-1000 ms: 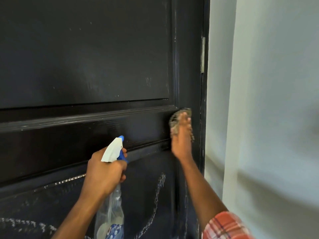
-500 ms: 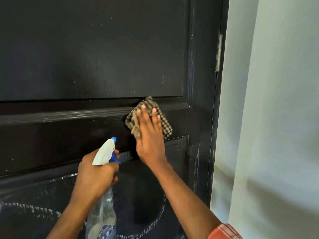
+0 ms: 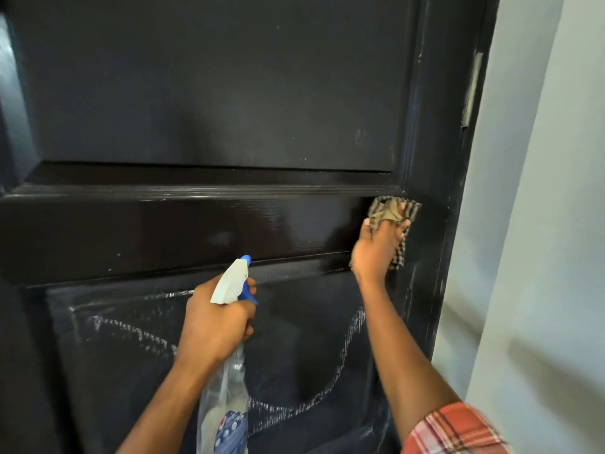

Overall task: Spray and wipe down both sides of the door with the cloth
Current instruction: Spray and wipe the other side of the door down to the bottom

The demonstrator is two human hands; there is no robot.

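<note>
A dark brown panelled door (image 3: pixel 209 93) fills the view. My right hand (image 3: pixel 376 247) presses a checked brown cloth (image 3: pixel 393 209) flat against the middle rail near the hinge-side stile; the cloth shows above and to the right of my fingers. My left hand (image 3: pixel 216 326) grips the neck of a clear spray bottle (image 3: pixel 226 407) with a white head and blue trigger (image 3: pixel 234 283), held in front of the lower panel with the nozzle toward the door. White streaks of spray (image 3: pixel 347 348) curve across the lower panel.
A metal hinge (image 3: pixel 471 90) sits on the door's right edge. A pale grey wall (image 3: pixel 543 224) runs close along the right side. My right forearm ends in a red plaid sleeve (image 3: pixel 455 430).
My right hand has slid the cloth along the middle rail, from the right edge to the centre and back to the right edge. My left hand still holds the bottle.
</note>
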